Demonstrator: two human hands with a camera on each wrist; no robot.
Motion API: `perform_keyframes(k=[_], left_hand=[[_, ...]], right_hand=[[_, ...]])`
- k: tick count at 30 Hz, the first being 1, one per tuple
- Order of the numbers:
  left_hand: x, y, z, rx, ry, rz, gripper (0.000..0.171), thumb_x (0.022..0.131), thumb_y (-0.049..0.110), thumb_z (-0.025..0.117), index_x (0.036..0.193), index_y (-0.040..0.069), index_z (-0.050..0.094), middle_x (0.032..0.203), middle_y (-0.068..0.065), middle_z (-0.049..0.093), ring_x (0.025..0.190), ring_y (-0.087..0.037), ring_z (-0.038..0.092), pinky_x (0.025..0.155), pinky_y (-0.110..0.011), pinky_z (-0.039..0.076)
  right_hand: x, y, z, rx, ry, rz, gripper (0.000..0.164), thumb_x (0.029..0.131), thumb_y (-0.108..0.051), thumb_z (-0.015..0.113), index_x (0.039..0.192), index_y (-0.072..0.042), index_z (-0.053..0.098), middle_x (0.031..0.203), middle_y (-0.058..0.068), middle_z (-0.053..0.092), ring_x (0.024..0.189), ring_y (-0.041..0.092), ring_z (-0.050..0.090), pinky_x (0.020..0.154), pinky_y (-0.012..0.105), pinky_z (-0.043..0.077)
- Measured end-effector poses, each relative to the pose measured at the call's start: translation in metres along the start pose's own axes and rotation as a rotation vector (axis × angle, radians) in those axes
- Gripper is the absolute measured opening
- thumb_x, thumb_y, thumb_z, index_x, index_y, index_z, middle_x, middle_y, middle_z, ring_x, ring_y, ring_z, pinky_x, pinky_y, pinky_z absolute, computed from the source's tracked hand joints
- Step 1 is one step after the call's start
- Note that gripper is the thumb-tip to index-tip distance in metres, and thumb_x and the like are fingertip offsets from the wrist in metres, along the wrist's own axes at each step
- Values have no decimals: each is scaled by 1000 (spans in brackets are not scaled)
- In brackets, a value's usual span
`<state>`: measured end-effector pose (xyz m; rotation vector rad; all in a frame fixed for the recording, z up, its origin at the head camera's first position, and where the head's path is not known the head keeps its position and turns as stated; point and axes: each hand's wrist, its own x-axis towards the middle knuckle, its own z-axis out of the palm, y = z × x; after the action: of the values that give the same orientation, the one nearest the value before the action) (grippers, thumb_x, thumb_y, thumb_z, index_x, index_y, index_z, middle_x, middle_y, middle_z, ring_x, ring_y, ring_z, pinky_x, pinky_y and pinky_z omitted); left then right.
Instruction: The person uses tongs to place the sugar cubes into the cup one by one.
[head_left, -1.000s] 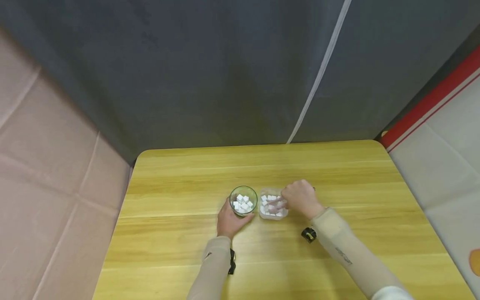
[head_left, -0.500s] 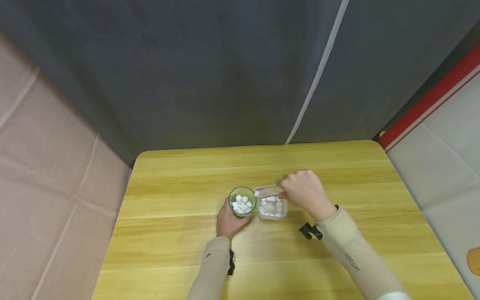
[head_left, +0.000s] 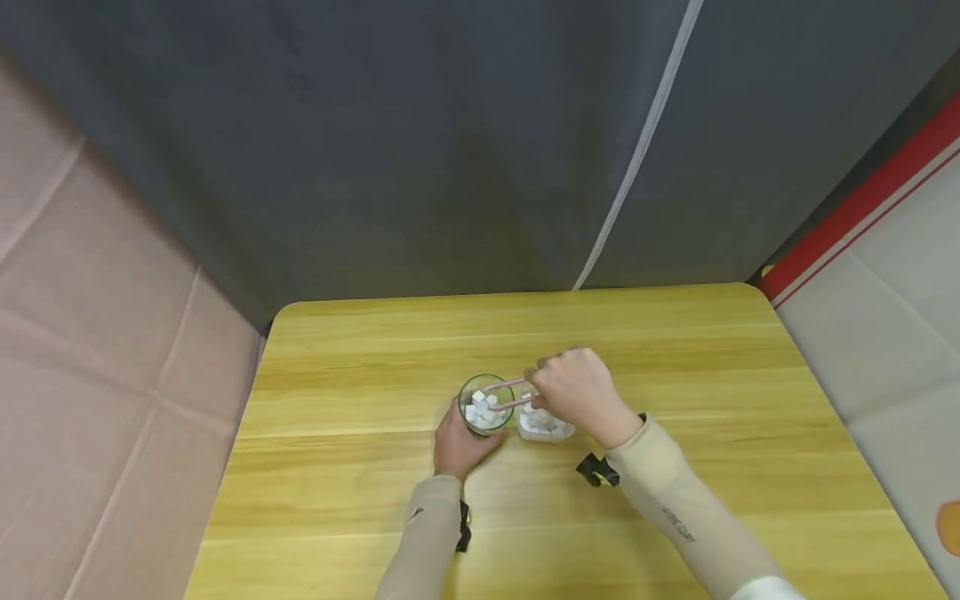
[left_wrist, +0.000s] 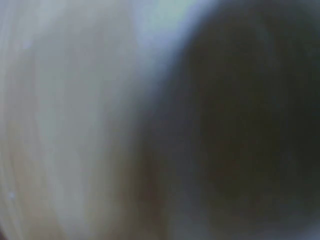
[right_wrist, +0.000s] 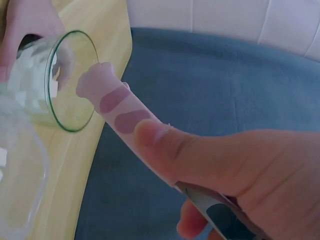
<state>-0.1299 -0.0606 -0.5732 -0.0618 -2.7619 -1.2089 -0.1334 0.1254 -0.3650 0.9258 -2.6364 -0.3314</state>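
Our left hand (head_left: 459,446) grips the glass (head_left: 483,383) of cubes (head_left: 480,413) at its one o'clock; our right hand (head_left: 577,386) grasps tongs (right_wrist: 117,107) over the glass; the tub (head_left: 545,436) sits at the glass's three o'clock.

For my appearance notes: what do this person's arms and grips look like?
The left sleeve and right sleeve are beige, each with a dark marking; the right sleeve's is longer, illegible. White cloth shows past the right sleeve. A black piece sits by each wrist, the right one with a yellow bit. The left grip and right grip are bare, ungloved hands.
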Motion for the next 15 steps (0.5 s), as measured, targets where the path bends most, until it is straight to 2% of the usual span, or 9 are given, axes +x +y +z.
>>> perform_keyframes(k=[7,15], left_hand=[[0,-6,3,5,37,23,93,55,59,75,128,11,43,115,-10,59,103,-29,57,87,-45,48],[-1,-9,3,1,79,71,93,57,62,74,127,9,44,114,-12,59,102,-30,58,85,-47,49]], right_hand=[[-12,15,5,5,-101,67,33,61,-47,77,71,-17,66,52,-6,49,41,6,30,33,18,25],[-29,21,31,-20,-172,90,40,61,-51,73,62,-14,61,45,-7,35,41,5,26,35,16,24]])
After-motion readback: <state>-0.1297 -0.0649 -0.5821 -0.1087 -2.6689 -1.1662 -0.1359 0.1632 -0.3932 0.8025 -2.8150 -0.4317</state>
